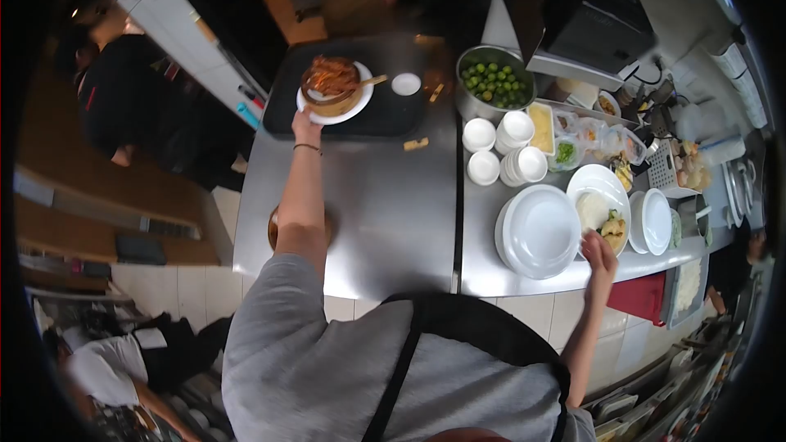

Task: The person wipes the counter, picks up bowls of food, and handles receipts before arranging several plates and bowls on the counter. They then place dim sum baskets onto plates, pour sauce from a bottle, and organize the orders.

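My left hand (305, 124) reaches far forward and grips the near rim of a white plate (366, 96). On that plate stands a round wooden bowl (334, 105) heaped with reddish-brown shredded food (332, 74); a wooden handle or stick points right from it. The plate is over a dark tray (282, 98). My right hand (602, 255) is curled with its fingers together at the near edge of another white plate (600, 178), which carries white rice (591, 211) and yellowish pieces with greens (612, 231). Whatever its fingertips pinch, if anything, is too small to tell.
A stack of white plates (540, 232) lies left of my right hand, more plates (653, 223) right. Small white cups (483, 168), a pot of green limes (495, 86) and topping containers (566, 151) stand behind. A white dish (406, 84) sits on the tray. Other people are nearby.
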A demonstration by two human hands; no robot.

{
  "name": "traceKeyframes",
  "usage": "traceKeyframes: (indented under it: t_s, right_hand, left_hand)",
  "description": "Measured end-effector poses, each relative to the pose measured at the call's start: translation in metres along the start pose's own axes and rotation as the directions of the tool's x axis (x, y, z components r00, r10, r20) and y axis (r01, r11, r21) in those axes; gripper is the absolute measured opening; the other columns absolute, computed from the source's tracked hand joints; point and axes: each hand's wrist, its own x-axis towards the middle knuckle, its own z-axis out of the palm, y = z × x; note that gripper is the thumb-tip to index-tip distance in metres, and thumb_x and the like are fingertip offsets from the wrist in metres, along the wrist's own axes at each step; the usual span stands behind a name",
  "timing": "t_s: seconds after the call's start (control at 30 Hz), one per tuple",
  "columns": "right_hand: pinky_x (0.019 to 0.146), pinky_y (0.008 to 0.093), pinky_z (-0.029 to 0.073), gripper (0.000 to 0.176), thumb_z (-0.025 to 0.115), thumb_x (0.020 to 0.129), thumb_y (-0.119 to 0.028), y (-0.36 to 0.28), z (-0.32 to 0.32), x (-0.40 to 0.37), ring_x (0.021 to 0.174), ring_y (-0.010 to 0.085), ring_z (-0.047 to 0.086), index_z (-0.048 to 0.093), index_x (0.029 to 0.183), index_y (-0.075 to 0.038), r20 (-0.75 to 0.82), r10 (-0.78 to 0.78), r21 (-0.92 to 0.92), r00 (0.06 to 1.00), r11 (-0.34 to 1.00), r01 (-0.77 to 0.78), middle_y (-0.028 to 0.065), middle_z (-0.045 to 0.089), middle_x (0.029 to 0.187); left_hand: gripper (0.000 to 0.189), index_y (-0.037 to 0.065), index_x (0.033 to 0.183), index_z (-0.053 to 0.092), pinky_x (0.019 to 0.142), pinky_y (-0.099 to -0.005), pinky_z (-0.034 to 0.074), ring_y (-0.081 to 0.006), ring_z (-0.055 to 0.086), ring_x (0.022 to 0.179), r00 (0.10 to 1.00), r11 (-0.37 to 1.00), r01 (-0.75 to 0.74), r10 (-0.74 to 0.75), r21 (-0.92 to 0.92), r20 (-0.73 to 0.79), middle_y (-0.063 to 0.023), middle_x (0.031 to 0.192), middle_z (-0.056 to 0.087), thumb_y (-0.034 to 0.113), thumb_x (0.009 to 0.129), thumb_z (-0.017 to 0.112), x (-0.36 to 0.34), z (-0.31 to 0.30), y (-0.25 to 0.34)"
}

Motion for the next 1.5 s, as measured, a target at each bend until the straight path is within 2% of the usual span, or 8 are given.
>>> traceKeyframes:
  t_s: [0.23,0.5,0.77,0.9,1.03,1.2,1.37,1.5]
  right_hand:
    - [0.066,0.0202,0.044,0.023,0.053,0.086,-0.017,0.026,-0.111,-0.002,0.074,0.0090,0.055,0.060,0.097,0.001,-0.463,-0.112,-0.206,0.879,0.978,0.016,0.0037,0.061,0.085]
    - [0.064,0.0267,0.048,0.013,0.058,0.078,-0.006,0.016,-0.109,-0.010,0.072,0.0185,0.059,0.062,0.090,-0.002,-0.424,-0.406,-0.598,0.810,0.797,0.086,0.0109,0.060,0.082]
    - [0.064,0.0295,0.048,0.014,0.057,0.077,-0.005,-0.002,-0.102,0.007,0.072,0.0229,0.059,0.062,0.089,0.000,-0.342,-0.461,-0.595,0.819,0.781,0.191,0.0136,0.060,0.082]
    - [0.066,0.0281,0.048,0.015,0.058,0.078,-0.006,-0.003,-0.084,0.040,0.074,0.0186,0.059,0.062,0.091,-0.001,-0.306,-0.348,-0.387,0.886,0.896,0.218,0.0102,0.061,0.084]
    - [0.068,0.0270,0.046,0.020,0.058,0.081,-0.015,-0.040,-0.063,0.104,0.077,0.0135,0.056,0.061,0.095,-0.001,-0.082,-0.411,-0.129,0.908,0.908,0.400,0.0058,0.061,0.090]
    - [0.090,0.0356,0.035,0.039,0.056,0.081,-0.024,-0.178,-0.077,0.187,0.107,0.0192,0.045,0.048,0.115,-0.007,-0.036,-0.445,0.816,0.895,0.503,0.283,0.0052,0.052,0.113]
    - [0.087,0.0405,0.034,0.033,0.056,0.082,-0.023,-0.228,-0.080,0.235,0.109,0.0206,0.040,0.042,0.110,-0.011,0.118,-0.407,0.943,0.906,0.332,0.027,0.0054,0.044,0.114]
    - [0.078,0.0361,0.036,0.023,0.057,0.082,-0.024,-0.158,-0.074,0.207,0.089,0.0112,0.049,0.044,0.099,-0.017,0.325,-0.274,0.872,0.905,0.457,-0.175,-0.0046,0.050,0.092]
  left_hand:
    - [0.047,-0.006,0.121,0.035,0.091,-0.0449,0.041,-0.0330,0.047,0.108,0.990,0.997,0.041,-0.049,0.058,0.134,-0.0204,0.118,0.045,0.004,0.077,0.049,0.058,-0.040,-0.021]
    - [0.033,0.000,0.119,0.039,0.083,-0.0432,0.048,-0.0296,0.052,0.103,0.993,0.989,0.103,-0.096,0.109,-0.069,-0.0158,0.116,0.049,0.012,0.089,0.036,0.069,-0.024,-0.021]
    - [0.039,0.006,0.125,0.036,0.091,-0.0445,0.036,-0.0287,0.042,0.114,0.980,0.980,0.198,-0.198,0.032,-0.002,-0.0122,0.125,0.042,0.022,0.089,0.028,0.096,-0.034,-0.010]
    - [0.036,0.000,0.113,0.047,0.089,-0.0389,0.035,-0.0264,0.048,0.106,0.962,0.994,0.069,-0.043,0.087,-0.270,-0.0124,0.115,0.050,0.013,0.083,0.034,0.002,0.035,0.023]
    - [0.015,0.000,0.085,0.055,0.076,-0.0307,0.040,-0.0184,0.051,0.079,0.812,0.722,-0.533,0.583,0.441,0.027,-0.0063,0.083,0.054,0.004,0.077,0.044,-0.041,0.056,0.027]
    - [0.021,0.000,0.083,0.057,0.076,-0.0265,0.040,-0.0136,0.052,0.081,0.719,0.619,-0.669,0.400,0.411,0.569,-0.0043,0.086,0.056,0.014,0.085,0.042,-0.210,0.165,0.010]
    - [0.020,0.001,0.083,0.060,0.084,-0.0299,0.038,-0.0215,0.052,0.097,0.272,0.319,-0.938,0.422,0.140,0.865,-0.0115,0.105,0.057,0.018,0.083,0.049,-0.390,0.291,-0.036]
    - [0.057,0.003,0.120,0.048,0.098,-0.0333,0.030,-0.0258,0.041,0.117,0.175,0.409,-0.912,0.337,0.023,0.925,-0.0148,0.123,0.047,0.024,0.071,0.066,-0.487,0.376,-0.105]
